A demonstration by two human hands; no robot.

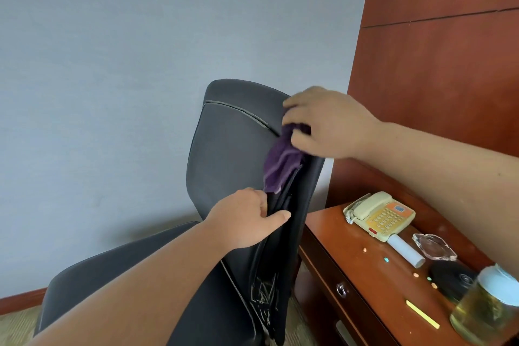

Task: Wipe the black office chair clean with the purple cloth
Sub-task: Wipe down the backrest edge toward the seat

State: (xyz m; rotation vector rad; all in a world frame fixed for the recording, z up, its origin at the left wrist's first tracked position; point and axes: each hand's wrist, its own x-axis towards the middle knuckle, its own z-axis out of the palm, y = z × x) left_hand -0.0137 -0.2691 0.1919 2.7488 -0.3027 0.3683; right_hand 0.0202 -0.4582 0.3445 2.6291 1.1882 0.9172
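The black office chair point(227, 149) stands before me, its backrest upright in mid-frame and its seat low at the left. My right hand point(328, 123) grips the purple cloth point(280, 166) against the upper right edge of the backrest, and the cloth hangs down from under the fingers. My left hand point(247, 218) holds the backrest's right side edge lower down, thumb on the near side and fingers curled behind the edge.
A reddish wooden desk point(351, 255) stands right of the chair, carrying a beige telephone point(379, 215), a glass ashtray point(434, 247), a white cylinder point(407, 251), a black round object point(452, 279) and a jar of yellowish liquid point(488, 309). Wood panelling point(438, 50) rises behind it.
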